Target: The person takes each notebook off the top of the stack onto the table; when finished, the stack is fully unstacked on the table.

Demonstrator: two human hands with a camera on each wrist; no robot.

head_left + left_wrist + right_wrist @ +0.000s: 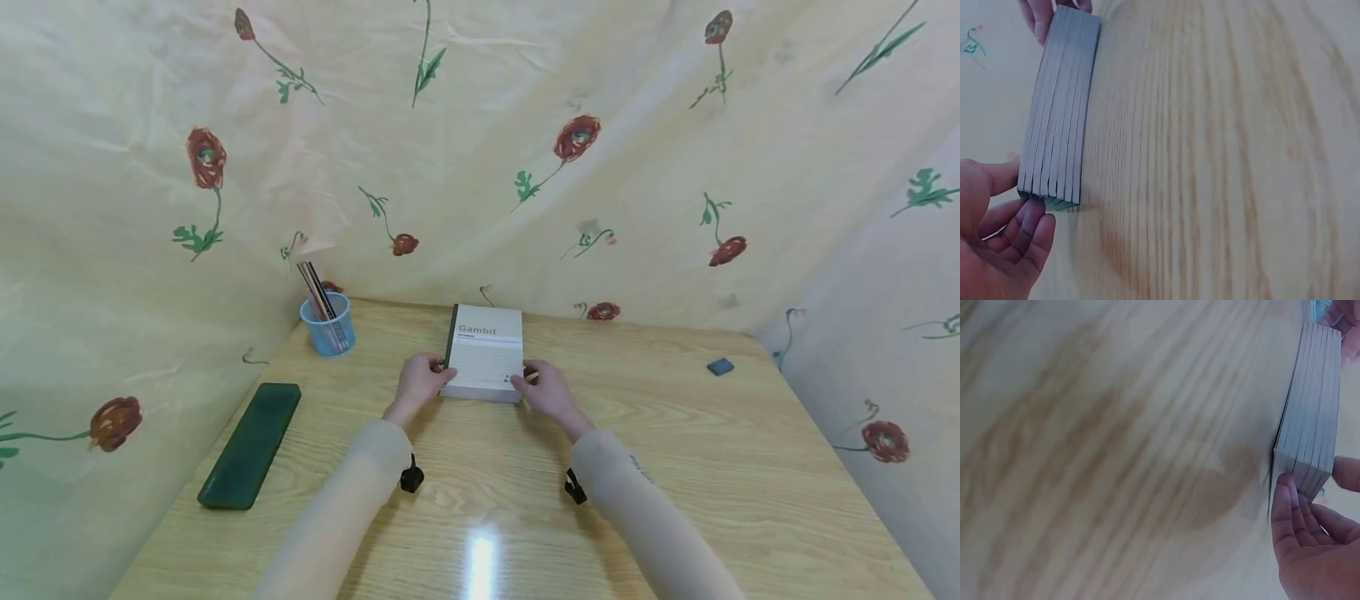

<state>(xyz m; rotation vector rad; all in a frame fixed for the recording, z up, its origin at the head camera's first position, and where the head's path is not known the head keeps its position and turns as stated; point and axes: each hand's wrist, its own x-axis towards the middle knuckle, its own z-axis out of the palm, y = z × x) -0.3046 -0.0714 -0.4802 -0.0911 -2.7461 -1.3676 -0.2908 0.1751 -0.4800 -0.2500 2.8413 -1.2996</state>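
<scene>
A stack of several notebooks [486, 354] lies on the wooden table near the back; the top cover is pale and reads "Gambit", with a dark spine on the left. In the left wrist view the page edges of the notebooks [1060, 106] show lined up side by side. My left hand [418, 385] grips the stack's left side, thumb over the top cover and fingers against the side. On the opposite side my right hand [553, 393] holds it likewise, its thumb at the near right corner. In the right wrist view, the right hand's fingertips [1285, 482] touch the stack's end.
At the back left stands a blue mesh cup [330, 329] with several pencils. A dark green oblong case [251, 446] lies along the table's left edge. Far right is a small dark blue object [720, 367]. A flowered cloth [465, 150] hangs behind the table [637, 433].
</scene>
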